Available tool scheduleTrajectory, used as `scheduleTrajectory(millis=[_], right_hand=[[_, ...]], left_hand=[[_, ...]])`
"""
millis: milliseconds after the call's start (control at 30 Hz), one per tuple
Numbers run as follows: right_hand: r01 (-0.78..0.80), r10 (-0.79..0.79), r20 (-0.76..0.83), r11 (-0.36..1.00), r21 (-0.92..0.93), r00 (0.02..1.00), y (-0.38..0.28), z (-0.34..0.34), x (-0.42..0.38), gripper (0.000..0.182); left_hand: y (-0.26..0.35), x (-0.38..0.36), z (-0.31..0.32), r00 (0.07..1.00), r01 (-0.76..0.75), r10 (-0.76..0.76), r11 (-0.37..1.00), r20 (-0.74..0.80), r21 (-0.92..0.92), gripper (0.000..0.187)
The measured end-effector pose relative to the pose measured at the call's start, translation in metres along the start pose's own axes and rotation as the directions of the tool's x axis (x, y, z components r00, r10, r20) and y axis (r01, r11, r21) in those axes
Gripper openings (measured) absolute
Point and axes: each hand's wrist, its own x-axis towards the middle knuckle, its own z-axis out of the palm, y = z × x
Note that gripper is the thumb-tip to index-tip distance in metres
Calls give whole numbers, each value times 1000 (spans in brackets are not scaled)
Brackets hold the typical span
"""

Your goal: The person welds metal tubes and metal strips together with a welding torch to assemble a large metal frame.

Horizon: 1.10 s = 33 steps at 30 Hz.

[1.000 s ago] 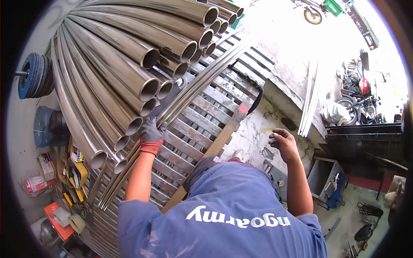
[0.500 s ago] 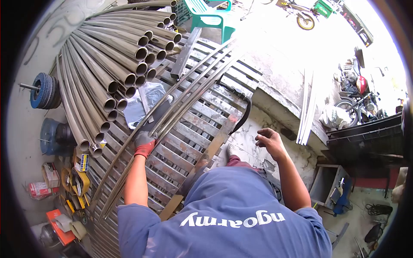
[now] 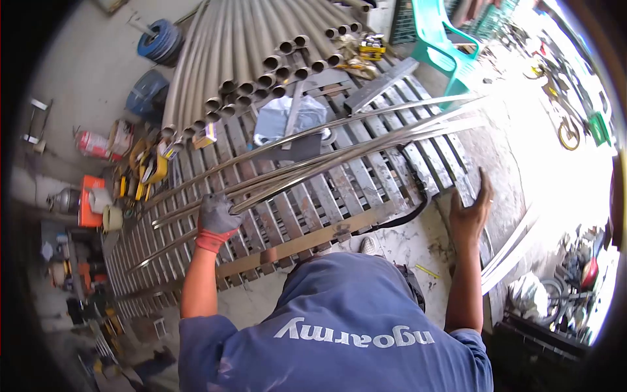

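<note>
Several thin steel rods (image 3: 339, 153) run in a bundle across the slatted metal grate (image 3: 366, 186), and your gloved left hand (image 3: 215, 219) is clamped around their near end, well below the stacked steel pipes (image 3: 261, 59). Your bare right hand (image 3: 471, 212) is spread open, fingers apart, at the grate's right edge, near a green plastic chair (image 3: 444, 46)
</note>
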Motion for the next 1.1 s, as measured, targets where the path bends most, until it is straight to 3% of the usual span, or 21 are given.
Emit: scheduleTrajectory(millis=[67, 133, 200, 267, 300, 333, 367, 400, 500, 600, 667, 767, 833, 933, 1000, 1033, 1067, 1100], right_hand=[[224, -228, -24, 968, -112, 973, 12, -2, 34, 85], [352, -369, -4, 890, -291, 929, 46, 9, 57, 87], [395, -403, 81, 804, -445, 912, 88, 17, 76, 84], [491, -509, 58, 785, -378, 859, 167, 27, 92, 71], [539, -579, -82, 794, -282, 811, 198, 33, 104, 42], [450, -460, 97, 767, -457, 883, 208, 23, 109, 19], [463, -462, 143, 714, -525, 875, 182, 15, 110, 25], [441, -324, 307, 744, -502, 895, 178, 16, 104, 33], [511, -270, 597, 813, -279, 756, 186, 58, 77, 22], [569, -249, 766, 803, -179, 592, 122, 107, 36, 11], [582, -385, 739, 813, -11, 552, 70, 128, 7, 14], [526, -414, 778, 841, 127, 473, -5, 159, -32, 21], [495, -372, 818, 860, 125, 439, -46, 176, -57, 25], [473, -359, 849, 868, 152, 387, -108, 202, -82, 26], [446, -446, 800, 858, 255, 401, -134, 222, -95, 29], [461, -462, 787, 849, 259, 409, -140, 238, -103, 27], [461, -344, 870, 873, 159, 352, -164, 241, -103, 25], [476, -476, 793, 836, 274, 380, -175, 244, -106, 17]], left_hand=[[16, -26, -31, 1000, 6, -7, 1000, -28, -10, 31], [22, -54, -48, 997, 35, -32, 998, 65, -48, 29], [28, -82, -59, 997, 2, 0, 1000, 73, -18, 30], [30, -115, -64, 995, -4, 3, 1000, 97, 8, 29], [28, -129, -62, 993, 1, -3, 1000, 116, 11, 27], [27, -144, -60, 988, 18, -24, 999, 152, 39, 26], [24, -157, -58, 981, 32, -45, 997, 187, 69, 24], [22, -167, -54, 969, 48, -76, 991, 235, 123, 22], [-16, -200, -22, 916, 102, -201, 954, 348, 282, 15], [-90, -256, 18, 818, 269, -418, 885, 395, 380, 12], [-140, -280, 34, 698, 323, -538, 825, 472, 464, 12], [-222, -324, 55, 587, 396, -637, 765, 500, 508, 20], [-263, -356, 64, 636, 476, -678, 720, 368, 505, 17], [-315, -389, 71, 478, 581, -815, 573, 327, 579, 16], [-360, -429, 93, 492, 609, -842, 514, 221, 604, 23], [-372, -439, 88, 463, 723, -857, 513, 225, 463, 29], [-364, -431, 66, 503, 655, -811, 583, 298, 482, 27], [-365, -432, 62, 524, 627, -791, 610, 316, 485, 25]])
